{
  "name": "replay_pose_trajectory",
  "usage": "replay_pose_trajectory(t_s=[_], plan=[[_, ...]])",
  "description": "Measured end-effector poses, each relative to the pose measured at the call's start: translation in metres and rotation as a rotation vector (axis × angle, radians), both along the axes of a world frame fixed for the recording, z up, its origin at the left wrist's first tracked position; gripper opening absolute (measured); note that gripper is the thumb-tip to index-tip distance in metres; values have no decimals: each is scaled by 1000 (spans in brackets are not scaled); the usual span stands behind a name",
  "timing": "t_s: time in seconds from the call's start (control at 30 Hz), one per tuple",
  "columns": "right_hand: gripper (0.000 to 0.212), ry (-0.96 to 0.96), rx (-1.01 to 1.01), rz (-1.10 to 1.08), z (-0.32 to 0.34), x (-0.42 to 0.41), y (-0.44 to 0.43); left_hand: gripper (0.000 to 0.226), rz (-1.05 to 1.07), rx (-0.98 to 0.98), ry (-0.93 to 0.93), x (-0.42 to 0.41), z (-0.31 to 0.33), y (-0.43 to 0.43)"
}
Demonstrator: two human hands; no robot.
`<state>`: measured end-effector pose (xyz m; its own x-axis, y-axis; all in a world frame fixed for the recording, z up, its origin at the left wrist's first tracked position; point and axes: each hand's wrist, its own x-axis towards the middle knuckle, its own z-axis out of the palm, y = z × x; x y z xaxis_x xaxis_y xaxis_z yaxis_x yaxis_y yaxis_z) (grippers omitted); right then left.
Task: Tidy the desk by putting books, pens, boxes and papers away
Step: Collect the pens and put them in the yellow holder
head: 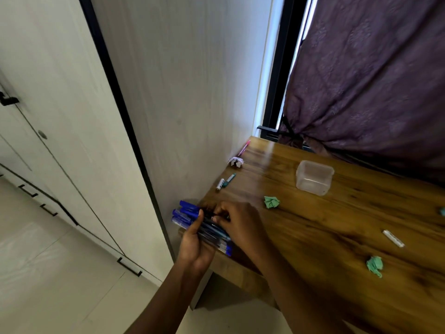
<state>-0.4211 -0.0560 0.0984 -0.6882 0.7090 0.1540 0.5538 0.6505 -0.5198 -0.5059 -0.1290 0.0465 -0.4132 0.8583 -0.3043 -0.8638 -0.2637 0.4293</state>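
Note:
My left hand grips a bundle of blue-capped pens at the near left corner of the wooden desk. My right hand is closed on the same bundle from the right, fingers pinching something dark at its top. On the desk lie a green pen and a white marker near the wall, and a pink pen at the far corner. A clear plastic box stands open in the middle. Crumpled green papers and a crumpled white paper are scattered about.
A small white stick lies on the right part of the desk. A purple curtain hangs behind the desk. White cupboard doors with black handles stand on the left, above a pale tiled floor.

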Motion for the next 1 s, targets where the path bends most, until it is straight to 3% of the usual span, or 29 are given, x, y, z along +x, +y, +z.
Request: replay_pose_trajectory(t_s=[0.13,0.2,0.33,0.4,0.6,0.7,0.77,1.0], plan=[[21,-75,131,17,-14,4,3,17,6,-19,-1,-2,1,16],[23,99,6,-59,-16,10,5,19,29,-27,8,-4,2,24],[30,983,-990,-498,-7,6,8,15,89,28,12,-4,16,42],[39,1149,-1223,-554,-6,-4,13,10,105,42,32,-2,21,51],[51,1193,-1223,-604,0,-14,30,7,176,29,106,-4,20,79],[58,1221,-1276,-529,1,-16,40,20,113,34,95,1,9,94],[60,1212,-1224,-541,3,-13,54,9,116,31,99,5,8,104],[57,1126,-1188,-535,-10,-21,120,27,148,-7,131,9,16,149]])
